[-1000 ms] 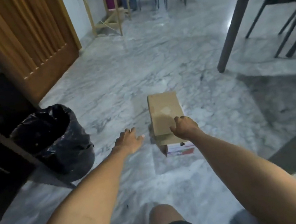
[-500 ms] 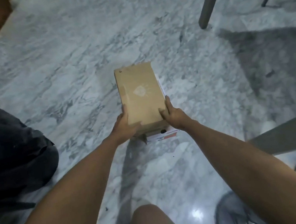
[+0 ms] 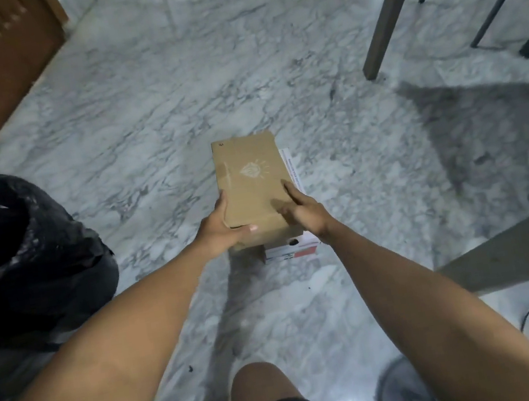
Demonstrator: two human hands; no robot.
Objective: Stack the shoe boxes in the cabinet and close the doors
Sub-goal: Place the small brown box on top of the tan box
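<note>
The person is picking up a brown shoe box (image 3: 252,185) lying on the marble floor (image 3: 144,150) in the middle of the scene. The left hand (image 3: 222,226) is gripping its near left corner, thumb over the lid; the right hand (image 3: 303,211) is pressing straighter fingers on the right edge. A second box (image 3: 293,251) (white and red) is peeking out underneath. Next probably comes lifting and turning left, though the cabinet interior is hidden.

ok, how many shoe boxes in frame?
2, stacked on the floor. The brown box sits on top, held by the left hand and right hand. A white box lies beneath it, mostly covered. Others may be out of view.
</note>
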